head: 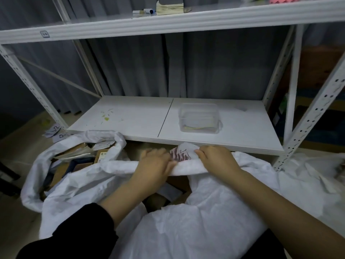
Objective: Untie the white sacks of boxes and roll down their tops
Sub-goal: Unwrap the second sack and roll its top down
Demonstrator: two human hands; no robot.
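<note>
Nearest, at 6 o'clock, the near wall of the sack, white and crumpled, bulging up between two dark sleeves. Farther in, boxes glimpsed through the open mouth, brown and partly shadowed, so already untied by the look of it. Beyond those, at the far lip, the rolled rim: a thick white band lying left to right, long axis from 9 to 3 o'clock, straight across the reach of both arms. Left hand clamped on the band at its 9 o'clock side, fingers curled over the top, somewhat blurred. Right hand pinching the same band at the 3 o'clock side, thumb tucked under; both grips closed on the rim, close together, neither clearly nearer. Between them a flap with red-brown print poking up at 12 o'clock. Likely next turn away from the body and downward, each hand rolling about that left-right axis, so an even pull on both sides probably matters to keep the band level. At 9 to 10 o'clock, a second sack, mouth open, top rolled, cartons showing. Farther still, at 12 o'clock, the lower shelf, white, carrying a clear tub at 1 o'clock. Farthest, grey curtain and the upper shelf.
</note>
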